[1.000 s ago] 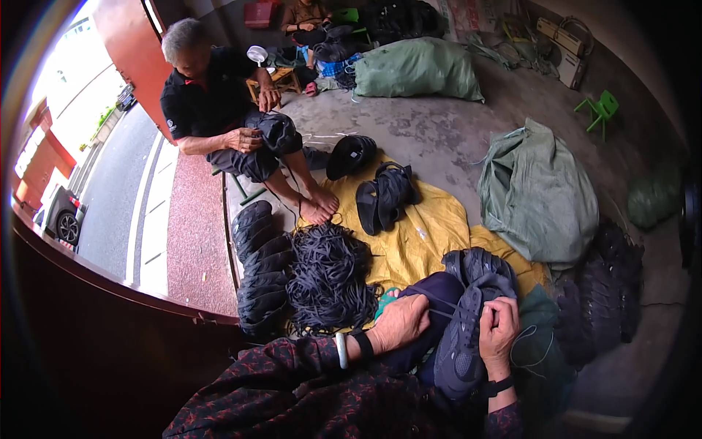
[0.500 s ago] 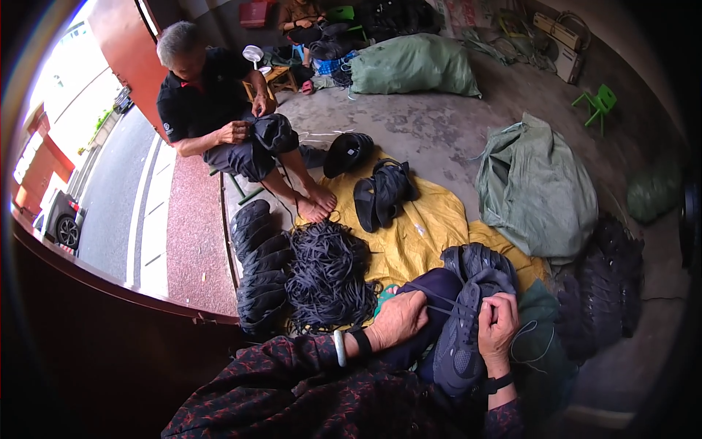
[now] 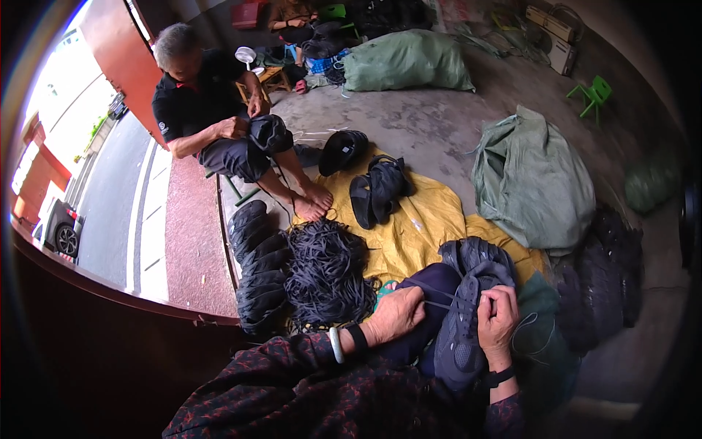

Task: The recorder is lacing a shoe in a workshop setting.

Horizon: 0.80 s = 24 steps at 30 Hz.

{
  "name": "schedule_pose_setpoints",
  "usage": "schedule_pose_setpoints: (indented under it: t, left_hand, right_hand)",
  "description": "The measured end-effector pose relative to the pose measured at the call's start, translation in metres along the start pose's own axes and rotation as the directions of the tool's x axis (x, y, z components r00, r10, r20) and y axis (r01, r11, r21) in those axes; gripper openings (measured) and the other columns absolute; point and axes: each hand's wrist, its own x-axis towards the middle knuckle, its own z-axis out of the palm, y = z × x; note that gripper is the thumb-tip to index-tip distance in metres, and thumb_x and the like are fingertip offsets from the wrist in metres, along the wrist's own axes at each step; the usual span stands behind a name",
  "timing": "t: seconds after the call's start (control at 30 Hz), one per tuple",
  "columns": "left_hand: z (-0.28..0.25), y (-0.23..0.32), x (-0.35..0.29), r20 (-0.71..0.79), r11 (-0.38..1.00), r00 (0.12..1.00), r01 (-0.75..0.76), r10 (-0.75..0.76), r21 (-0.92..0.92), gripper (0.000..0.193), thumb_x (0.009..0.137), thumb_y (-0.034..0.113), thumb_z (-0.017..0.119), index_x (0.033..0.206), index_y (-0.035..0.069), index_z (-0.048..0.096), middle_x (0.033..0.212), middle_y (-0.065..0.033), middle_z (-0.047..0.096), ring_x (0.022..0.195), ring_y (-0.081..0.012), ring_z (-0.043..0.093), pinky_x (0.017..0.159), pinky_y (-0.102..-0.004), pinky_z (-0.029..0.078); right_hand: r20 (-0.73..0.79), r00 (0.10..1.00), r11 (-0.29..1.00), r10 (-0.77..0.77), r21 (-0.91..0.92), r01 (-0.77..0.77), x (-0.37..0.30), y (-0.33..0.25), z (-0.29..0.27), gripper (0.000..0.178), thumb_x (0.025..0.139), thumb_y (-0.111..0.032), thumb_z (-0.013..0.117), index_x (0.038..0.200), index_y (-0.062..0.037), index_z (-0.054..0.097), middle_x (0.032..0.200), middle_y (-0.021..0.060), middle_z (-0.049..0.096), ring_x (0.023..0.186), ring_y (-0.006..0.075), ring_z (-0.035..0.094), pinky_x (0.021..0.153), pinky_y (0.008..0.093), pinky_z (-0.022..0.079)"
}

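Note:
A dark grey sneaker [image 3: 459,344] rests on my lap, its toe toward me. My left hand [image 3: 397,314] is closed on a grey shoelace [image 3: 439,293] that runs taut from the shoe's eyelets. On the shoe's right side, my right hand [image 3: 498,318] grips the upper near the opening with curled fingers; whether it also pinches lace is hidden. Just beyond lies another dark shoe [image 3: 479,254], partly covered by the one in my hands. To the left of my knee a big heap of dark laces [image 3: 327,274] lies on the yellow sheet [image 3: 428,219].
Dark shoe uppers [image 3: 259,274] are stacked left of the laces. A barefoot co-worker [image 3: 201,102] sits at far left, handling a dark shoe [image 3: 269,134]. Green sacks [image 3: 534,183] stand at right and lie at the back. Several dark shoes [image 3: 380,190] sit on the sheet.
My left hand has shifted very slightly left and down with the lace. The whole scene has moved a little as my head turned; the grip on the shoe looks the same.

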Motion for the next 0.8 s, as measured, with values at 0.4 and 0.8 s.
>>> schedule_pose_setpoints:
  t: [0.4,0.8]
  left_hand:
    - [-0.067,-0.011,0.03,0.436,0.936,0.889,0.261,-0.138,-0.235,0.024,0.101,0.019,0.066,0.113,-0.002,0.067,0.088,-0.0153,0.072,0.082,-0.0164,0.068,0.076,-0.0328,0.055]
    - [-0.039,0.034,0.063,0.59,0.868,0.808,0.281,0.017,-0.409,0.029,0.105,0.024,0.065,0.119,-0.001,0.064,0.097,-0.0031,0.07,0.09,-0.0089,0.062,0.081,-0.0251,0.051]
  right_hand:
    - [0.004,0.994,0.946,0.11,0.305,-0.106,0.019,-0.004,-0.028,0.007,0.092,0.001,0.069,0.097,-0.0027,0.065,0.092,0.005,0.063,0.072,0.0138,0.06,0.064,0.0271,0.048]
    - [0.138,0.96,0.902,0.245,0.331,-0.278,0.003,-0.015,-0.048,0.003,0.096,-0.004,0.069,0.099,-0.0037,0.068,0.089,-0.0028,0.061,0.072,0.003,0.05,0.065,0.0213,0.043]
